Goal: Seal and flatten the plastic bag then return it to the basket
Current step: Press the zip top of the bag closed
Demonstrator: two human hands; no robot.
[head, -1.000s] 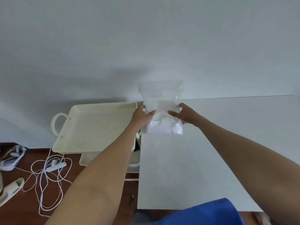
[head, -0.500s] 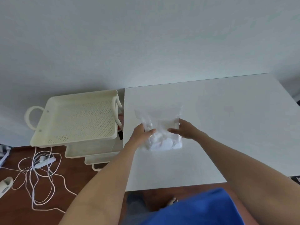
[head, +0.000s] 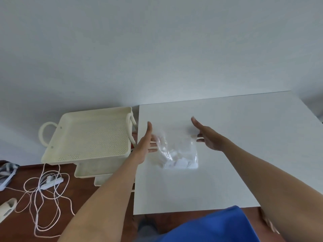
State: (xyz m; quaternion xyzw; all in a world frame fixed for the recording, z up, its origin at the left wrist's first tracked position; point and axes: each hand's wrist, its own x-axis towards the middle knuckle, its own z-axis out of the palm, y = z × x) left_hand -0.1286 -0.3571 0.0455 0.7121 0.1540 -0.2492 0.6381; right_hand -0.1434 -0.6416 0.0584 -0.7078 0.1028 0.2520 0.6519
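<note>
Both hands are open with fingers spread: the left hand (head: 146,145) at the left edge of the plastic bag (head: 178,152), fingertips touching or just under it, the right hand (head: 208,137) at its upper right corner. The clear bag, white contents bunched at its near end, lies on the white table (head: 236,172). Left of the table stands the cream perforated basket (head: 87,137), above a tangled white cord (head: 43,189) on the floor.
</note>
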